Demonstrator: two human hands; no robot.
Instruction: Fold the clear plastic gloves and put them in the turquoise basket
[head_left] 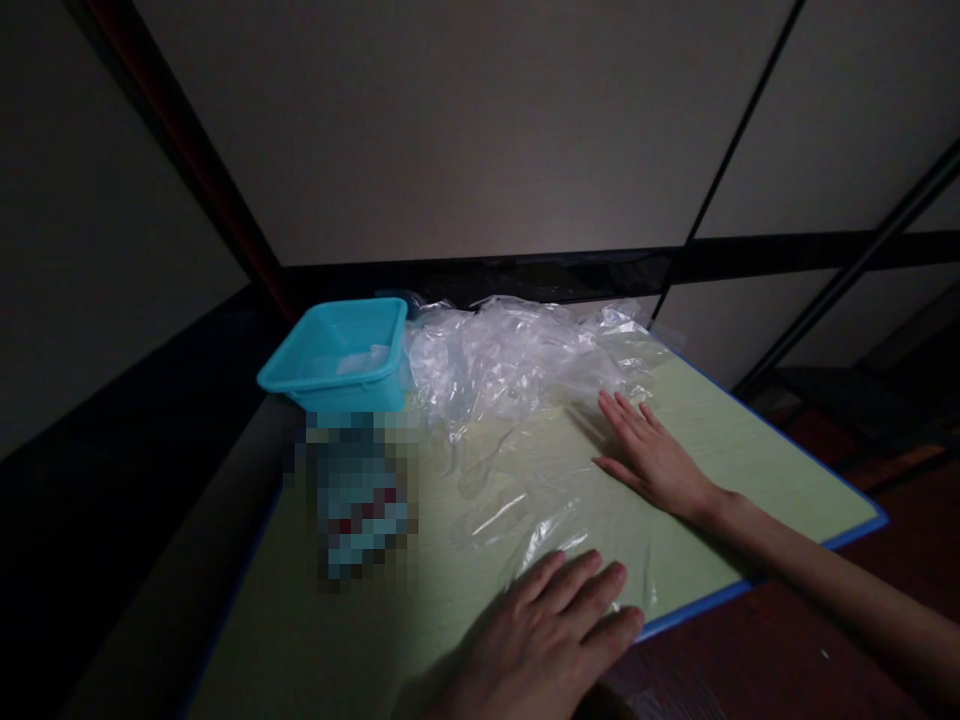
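A thin, clear plastic bag or sheet [510, 500] lies spread on the pale yellow-green tabletop. My left hand [544, 630] rests over its near edge, palm down with fingers stretched out. Farther back and to the right, my right hand [660, 460] reaches over the tabletop with straight fingers and the thumb apart. It is near the front of a heap of crumpled clear plastic [517, 350]. Whether the right palm presses on the surface or hovers just above it, I cannot tell. Neither hand grips anything.
At the back left stands a turquoise plastic basin [337, 385] with something whitish inside. A blurred-out item [364, 500] lies in front of it. Blue edging borders the table [750, 450]. Behind rise pale panels [465, 130], with a dark reddish floor [787, 650] at the right.
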